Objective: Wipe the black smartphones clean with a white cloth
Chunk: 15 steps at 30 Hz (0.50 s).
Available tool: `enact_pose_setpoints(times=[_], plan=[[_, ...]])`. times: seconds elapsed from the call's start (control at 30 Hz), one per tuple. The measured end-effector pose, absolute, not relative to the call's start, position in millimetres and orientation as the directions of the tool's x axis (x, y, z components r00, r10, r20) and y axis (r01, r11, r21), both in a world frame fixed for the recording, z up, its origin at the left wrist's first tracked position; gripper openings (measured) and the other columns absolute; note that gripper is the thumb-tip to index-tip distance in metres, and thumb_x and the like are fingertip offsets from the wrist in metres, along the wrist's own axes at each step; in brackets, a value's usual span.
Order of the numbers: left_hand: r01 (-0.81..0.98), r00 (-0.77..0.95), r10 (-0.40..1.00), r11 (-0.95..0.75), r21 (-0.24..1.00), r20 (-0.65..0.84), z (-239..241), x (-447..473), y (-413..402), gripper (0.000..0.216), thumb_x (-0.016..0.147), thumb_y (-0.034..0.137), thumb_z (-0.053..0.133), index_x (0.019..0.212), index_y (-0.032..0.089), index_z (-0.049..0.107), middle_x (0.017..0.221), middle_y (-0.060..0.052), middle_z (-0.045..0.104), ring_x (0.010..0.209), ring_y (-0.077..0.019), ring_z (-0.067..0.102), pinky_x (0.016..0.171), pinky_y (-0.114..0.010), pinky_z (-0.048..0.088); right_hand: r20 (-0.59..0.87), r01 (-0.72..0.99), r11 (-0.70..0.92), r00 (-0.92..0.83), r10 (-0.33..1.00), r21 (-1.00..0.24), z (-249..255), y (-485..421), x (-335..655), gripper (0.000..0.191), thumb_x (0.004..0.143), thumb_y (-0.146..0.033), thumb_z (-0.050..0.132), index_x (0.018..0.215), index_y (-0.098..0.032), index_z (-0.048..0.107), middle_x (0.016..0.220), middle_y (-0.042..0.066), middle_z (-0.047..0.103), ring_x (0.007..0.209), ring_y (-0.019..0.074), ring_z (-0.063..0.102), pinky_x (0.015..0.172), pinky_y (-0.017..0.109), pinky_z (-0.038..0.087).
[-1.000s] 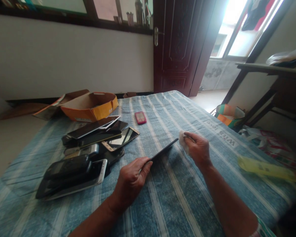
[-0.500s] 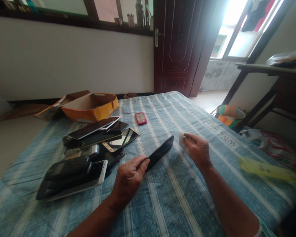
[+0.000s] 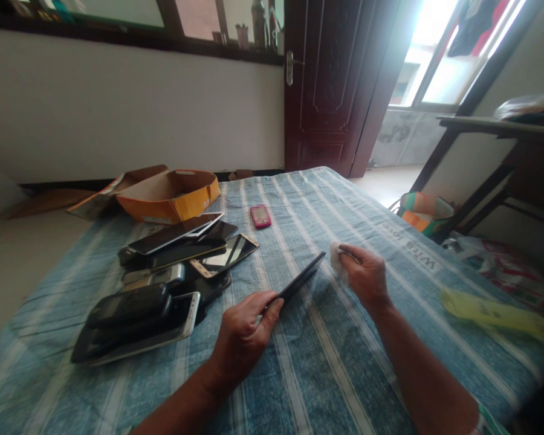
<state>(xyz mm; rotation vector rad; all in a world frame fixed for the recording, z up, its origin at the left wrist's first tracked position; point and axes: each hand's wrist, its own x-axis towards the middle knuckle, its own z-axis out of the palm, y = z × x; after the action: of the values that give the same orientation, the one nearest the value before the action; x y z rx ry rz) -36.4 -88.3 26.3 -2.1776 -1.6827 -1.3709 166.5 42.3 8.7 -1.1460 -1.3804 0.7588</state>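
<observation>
My left hand [image 3: 249, 326] pinches the near end of a thin black phone [image 3: 303, 276], which is tilted nearly edge-on above the striped cloth. Just right of the phone's far end, my right hand [image 3: 365, 272] is closed on a crumpled whitish tissue or cloth [image 3: 338, 258]; the two do not touch. To the left lies a pile of several phones, among them a gold-rimmed phone [image 3: 226, 255], a white-edged phone [image 3: 190, 317] and a thick black device [image 3: 131, 307]. A small pink-rimmed device [image 3: 260, 216] lies apart, farther back.
An open orange cardboard box [image 3: 167, 199] stands at the back left of the bed-like surface with a blue striped cloth [image 3: 353, 362]. A yellow wrapper or bag [image 3: 489, 311] lies at the right. Beyond are a dark red door [image 3: 330, 90] and a wooden desk [image 3: 498, 128].
The black phone has turned more edge-on, and my left hand has moved slightly right with it. My right hand has barely moved.
</observation>
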Motion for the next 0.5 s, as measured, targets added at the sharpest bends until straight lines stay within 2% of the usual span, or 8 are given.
enact_pose_setpoints(times=[0.5], plan=[[0.831,0.154,0.659,-0.49,0.264,0.737,15.2,-32.0,-92.9,0.015,0.092,0.02,0.055,0.092,0.01,0.067,0.078,-0.008,0.073,0.069,-0.0178,0.071,0.063,-0.026,0.058,0.361,0.215,0.331,0.114,0.926,-0.919,6.6,43.9,167.7,0.023,0.073,-0.029,0.066,0.089,-0.018,0.077,0.088,0.005,0.077,0.085,0.0234,0.071,0.083,0.038,0.054]])
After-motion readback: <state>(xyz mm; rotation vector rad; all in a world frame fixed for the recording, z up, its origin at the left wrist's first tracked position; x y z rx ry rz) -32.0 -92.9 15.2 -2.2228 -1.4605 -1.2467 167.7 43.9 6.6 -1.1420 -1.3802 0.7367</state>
